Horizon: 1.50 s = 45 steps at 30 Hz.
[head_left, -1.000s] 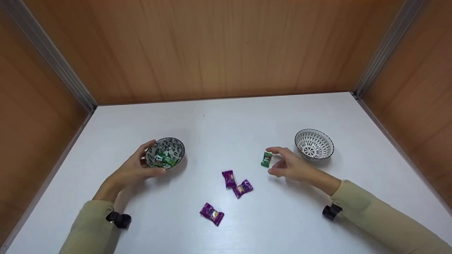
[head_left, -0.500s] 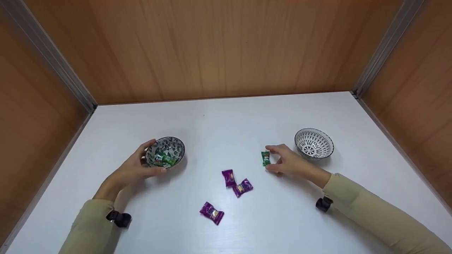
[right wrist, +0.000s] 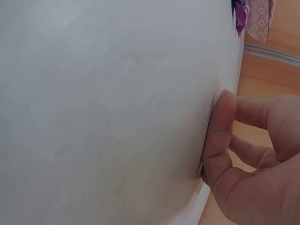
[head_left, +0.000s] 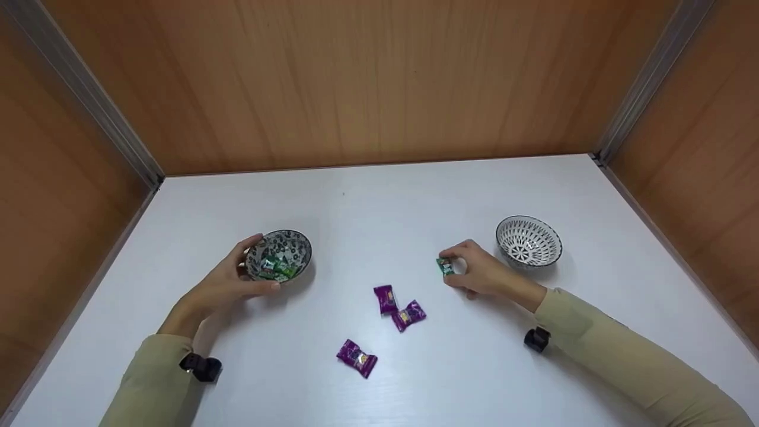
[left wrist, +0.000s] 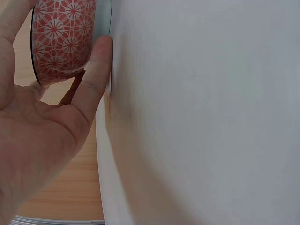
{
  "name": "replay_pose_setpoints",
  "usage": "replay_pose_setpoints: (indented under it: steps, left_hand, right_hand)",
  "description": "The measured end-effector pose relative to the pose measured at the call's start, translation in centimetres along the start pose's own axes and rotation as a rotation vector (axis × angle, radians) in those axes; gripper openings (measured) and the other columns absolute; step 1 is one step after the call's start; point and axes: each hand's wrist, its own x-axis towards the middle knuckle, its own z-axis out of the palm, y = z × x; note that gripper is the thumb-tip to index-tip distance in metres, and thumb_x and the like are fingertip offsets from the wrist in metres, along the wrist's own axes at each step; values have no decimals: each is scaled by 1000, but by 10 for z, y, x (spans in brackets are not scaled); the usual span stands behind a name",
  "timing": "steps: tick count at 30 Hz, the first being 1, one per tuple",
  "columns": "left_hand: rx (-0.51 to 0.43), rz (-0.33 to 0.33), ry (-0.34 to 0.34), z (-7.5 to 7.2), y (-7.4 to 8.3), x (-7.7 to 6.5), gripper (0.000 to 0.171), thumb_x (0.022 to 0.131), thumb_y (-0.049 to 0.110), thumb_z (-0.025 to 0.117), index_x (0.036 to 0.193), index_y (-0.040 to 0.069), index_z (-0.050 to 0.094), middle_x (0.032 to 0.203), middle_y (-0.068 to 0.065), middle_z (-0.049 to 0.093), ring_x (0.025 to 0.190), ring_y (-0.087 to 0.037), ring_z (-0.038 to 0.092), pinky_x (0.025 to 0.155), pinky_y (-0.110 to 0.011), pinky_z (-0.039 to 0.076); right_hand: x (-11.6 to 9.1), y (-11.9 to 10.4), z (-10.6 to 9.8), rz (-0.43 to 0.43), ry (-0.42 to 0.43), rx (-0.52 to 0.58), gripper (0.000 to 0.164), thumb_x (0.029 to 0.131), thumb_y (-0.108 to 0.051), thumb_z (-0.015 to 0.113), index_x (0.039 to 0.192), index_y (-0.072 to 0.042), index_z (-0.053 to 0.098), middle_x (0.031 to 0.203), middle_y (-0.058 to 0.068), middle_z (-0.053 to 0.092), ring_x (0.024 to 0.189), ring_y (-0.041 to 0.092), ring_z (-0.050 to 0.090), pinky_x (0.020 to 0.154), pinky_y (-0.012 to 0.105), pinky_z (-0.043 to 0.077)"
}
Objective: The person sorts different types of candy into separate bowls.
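My left hand (head_left: 222, 284) holds a small bowl (head_left: 287, 244) on the left of the table, thumb on the near side and fingers round the far side. Several green-wrapped candies (head_left: 277, 268) lie inside. In the left wrist view the bowl's outside (left wrist: 61, 40) is red with white flowers. Right of the middle, my right hand (head_left: 486, 274) pinches a green-wrapped candy (head_left: 445, 266) between thumb and finger, at the tabletop. In the right wrist view the right hand (right wrist: 253, 154) hides that candy.
Three purple-wrapped candies lie mid-table: two close together, one candy (head_left: 385, 299) beside another candy (head_left: 409, 315), and one candy (head_left: 357, 358) nearer the front. A second bowl (head_left: 528, 242), white inside with dark marks, stands behind the right hand. Wooden panels (head_left: 379, 83) enclose the white table (head_left: 379, 219).
My right hand has moved slightly left, and its thumb and finger have closed on the green candy, which has turned a little. The left hand and its bowl have stayed put.
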Motion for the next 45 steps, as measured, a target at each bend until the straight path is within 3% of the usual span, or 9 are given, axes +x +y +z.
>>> replay_pose_setpoints:
  steps: [17,24,34,45]
  left_hand:
    - [-8,-16,-3,0,1,-2,112,80,25,89,163,25,13,160,-19,21,139,-41,36,108,-49,36]
    - [-5,-18,-10,-1,0,-2,112,81,26,88,163,26,12,160,-19,21,138,-41,40,107,-48,38]
    - [-9,-26,-18,-1,2,1,112,81,25,88,163,26,13,158,-20,24,135,-39,43,102,-40,43]
    - [-4,-22,-11,-1,1,0,111,81,26,89,163,26,13,159,-18,23,134,-39,43,103,-42,42]
  right_hand:
    - [4,2,-4,5,-39,13,42,88,-15,79,124,-3,63,112,13,58,62,16,58,55,33,57]
    - [3,2,-5,-16,-53,37,35,92,-15,76,121,-2,62,107,11,62,59,15,60,54,34,57]
    - [0,-2,-2,-35,-43,171,18,96,-12,72,111,-6,64,102,9,64,67,17,60,53,32,56]
    - [5,-7,-4,6,-79,332,25,95,-10,73,115,3,64,102,13,63,83,23,68,66,38,61]
